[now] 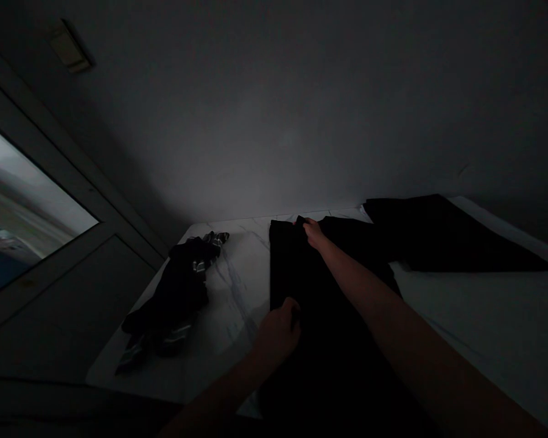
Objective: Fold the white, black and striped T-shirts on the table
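Observation:
A black garment, which looks like trousers, lies spread across the white marbled table and runs down toward me. My right hand reaches to its far edge, the fingers closed on a raised bit of the cloth. Nearer to me, my left hand is curled closed at the garment's left side, with dark cloth between thumb and fingers. In the dim light the folds and seams of the black fabric are lost.
At the table's left end lies a crumpled heap of dark clothes with striped parts. Another black cloth lies flat on the right. A grey wall stands behind, and a door with a glass pane is at the left.

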Motion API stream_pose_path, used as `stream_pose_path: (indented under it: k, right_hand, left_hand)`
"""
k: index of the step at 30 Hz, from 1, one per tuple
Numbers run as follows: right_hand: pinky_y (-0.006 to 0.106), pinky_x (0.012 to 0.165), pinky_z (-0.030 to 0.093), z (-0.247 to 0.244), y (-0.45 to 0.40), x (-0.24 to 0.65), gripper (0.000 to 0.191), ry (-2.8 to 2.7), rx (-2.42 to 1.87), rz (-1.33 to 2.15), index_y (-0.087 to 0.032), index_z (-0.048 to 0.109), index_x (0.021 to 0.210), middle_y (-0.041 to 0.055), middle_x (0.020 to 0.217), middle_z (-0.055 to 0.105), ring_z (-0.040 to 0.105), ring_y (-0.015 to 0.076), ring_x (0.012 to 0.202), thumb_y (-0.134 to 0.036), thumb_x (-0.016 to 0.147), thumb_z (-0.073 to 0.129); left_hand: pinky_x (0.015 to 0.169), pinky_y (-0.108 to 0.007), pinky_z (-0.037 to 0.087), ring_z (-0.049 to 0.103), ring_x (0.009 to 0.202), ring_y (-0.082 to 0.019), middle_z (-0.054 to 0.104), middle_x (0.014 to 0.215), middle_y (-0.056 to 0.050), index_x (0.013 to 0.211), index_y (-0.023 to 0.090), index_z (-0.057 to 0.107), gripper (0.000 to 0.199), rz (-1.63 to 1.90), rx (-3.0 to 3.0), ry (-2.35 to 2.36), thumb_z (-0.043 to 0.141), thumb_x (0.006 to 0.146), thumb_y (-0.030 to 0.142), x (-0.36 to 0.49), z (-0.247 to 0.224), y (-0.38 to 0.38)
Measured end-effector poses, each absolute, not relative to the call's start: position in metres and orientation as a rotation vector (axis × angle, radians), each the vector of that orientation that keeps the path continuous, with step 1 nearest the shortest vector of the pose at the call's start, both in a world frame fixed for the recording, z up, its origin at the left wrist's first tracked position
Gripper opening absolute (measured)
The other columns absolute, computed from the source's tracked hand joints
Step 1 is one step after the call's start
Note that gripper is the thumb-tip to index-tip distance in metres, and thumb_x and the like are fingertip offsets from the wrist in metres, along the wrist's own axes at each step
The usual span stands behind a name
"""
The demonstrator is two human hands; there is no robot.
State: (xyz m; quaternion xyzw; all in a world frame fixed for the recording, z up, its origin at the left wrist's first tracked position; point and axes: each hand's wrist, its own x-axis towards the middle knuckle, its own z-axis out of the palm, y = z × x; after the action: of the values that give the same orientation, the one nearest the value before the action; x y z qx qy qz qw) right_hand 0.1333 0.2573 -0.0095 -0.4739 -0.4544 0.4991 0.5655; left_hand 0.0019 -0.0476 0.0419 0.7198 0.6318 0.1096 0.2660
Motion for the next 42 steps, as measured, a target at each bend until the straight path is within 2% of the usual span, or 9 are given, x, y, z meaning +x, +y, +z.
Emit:
stream_pose_path:
  k: [10, 17, 21, 23, 26, 29, 33, 37, 42]
  right_hand:
    - [0.026, 0.066, 0.051, -0.019, 0.244, 0.147, 0.024, -1.15, -1.286, 1.074, -0.018, 0.064, 0.079, -0.0011, 0.065, 0.066, 0.064, 0.017, 0.068, -0.016, 0.062, 0.047]
    - [0.034, 0.088, 0.051, -0.005, 0.234, 0.154, 0.032, -1.381, -1.428, 0.888, -0.016, 0.067, 0.087, 0.0054, 0.089, 0.071, 0.066, 0.0219, 0.091, -0.006, 0.064, 0.047]
    - [0.043, 0.108, 0.037, 0.014, 0.219, 0.155, 0.044, -1.526, -1.457, 0.704, -0.014, 0.067, 0.105, 0.013, 0.117, 0.066, 0.055, 0.0274, 0.118, -0.001, 0.065, 0.053]
    - [0.046, 0.111, 0.034, 0.022, 0.201, 0.153, 0.048, -1.763, -1.394, 0.525, -0.012, 0.065, 0.113, 0.0161, 0.125, 0.061, 0.051, 0.0293, 0.124, 0.0, 0.068, 0.055]
    - [0.044, 0.107, 0.04, 0.026, 0.16, 0.152, 0.045, -2.303, -1.041, 0.357, -0.015, 0.066, 0.116, 0.0138, 0.123, 0.062, 0.055, 0.026, 0.119, -0.001, 0.075, 0.054]
    - [0.043, 0.106, 0.041, 0.02, 0.108, 0.158, 0.042, -2.635, -0.593, 0.461, -0.021, 0.065, 0.12, 0.0102, 0.13, 0.061, 0.054, 0.0229, 0.122, -0.008, 0.081, 0.057]
    - [0.051, 0.115, 0.028, 0.011, 0.048, 0.176, 0.044, -2.802, -0.283, 0.619, -0.027, 0.062, 0.128, 0.0083, 0.145, 0.052, 0.042, 0.0234, 0.138, -0.018, 0.085, 0.061]
    - [0.053, 0.118, 0.019, 0.014, 0.005, 0.197, 0.048, -2.836, -0.174, 0.798, -0.031, 0.064, 0.128, 0.0058, 0.148, 0.051, 0.038, 0.0226, 0.141, -0.015, 0.083, 0.061]
    - [0.053, 0.116, 0.022, 0.031, -0.028, 0.21, 0.047, -2.726, -0.125, 1.046, -0.037, 0.069, 0.119, 0.0008, 0.137, 0.061, 0.043, 0.0231, 0.138, -0.013, 0.078, 0.062]
  left_hand:
    - [0.071, -0.028, 0.041, 0.064, 0.085, -0.019, 0.067, 0.092, -0.003, 0.115, 0.021, 0.052, 0.037, 0.237, 1.952, 1.656, 0.05, 0.08, 0.01, 0.008, 0.03, -0.055]
    - [0.07, -0.026, 0.041, 0.06, 0.084, -0.016, 0.063, 0.096, -0.001, 0.121, 0.021, 0.049, 0.05, 0.22, 1.879, 1.529, 0.056, 0.073, 0.008, 0.001, 0.036, -0.07]
    - [0.074, -0.026, 0.043, 0.058, 0.088, -0.015, 0.061, 0.104, -0.001, 0.121, 0.022, 0.049, 0.054, 0.227, 1.868, 1.424, 0.058, 0.07, 0.006, -0.006, 0.042, -0.082]
    - [0.077, -0.027, 0.044, 0.058, 0.09, -0.016, 0.06, 0.106, -0.001, 0.121, 0.023, 0.049, 0.056, 0.221, 1.872, 1.39, 0.06, 0.069, 0.006, -0.009, 0.041, -0.087]
    - [0.082, -0.028, 0.045, 0.058, 0.094, -0.017, 0.059, 0.107, -0.001, 0.122, 0.024, 0.051, 0.056, 0.179, 1.907, 1.292, 0.062, 0.07, 0.007, -0.012, 0.04, -0.094]
    - [0.084, -0.029, 0.046, 0.058, 0.097, -0.017, 0.059, 0.111, -0.002, 0.119, 0.025, 0.055, 0.051, 0.105, 1.961, 1.14, 0.065, 0.072, 0.009, -0.015, 0.044, -0.1]
    - [0.08, -0.029, 0.05, 0.062, 0.097, -0.018, 0.056, 0.124, -0.005, 0.12, 0.025, 0.058, 0.05, 0.006, 1.883, 0.919, 0.075, 0.073, 0.02, -0.019, 0.062, -0.102]
    - [0.074, -0.025, 0.052, 0.067, 0.092, -0.016, 0.065, 0.115, -0.005, 0.122, 0.024, 0.061, 0.046, -0.063, 1.634, 0.653, 0.074, 0.08, 0.036, -0.029, 0.081, -0.074]
    - [0.091, -0.031, 0.051, 0.066, 0.1, -0.016, 0.071, 0.111, -0.005, 0.114, 0.018, 0.064, 0.025, 0.296, 1.981, 1.048, 0.058, 0.091, 0.027, -0.037, 0.077, 0.011]
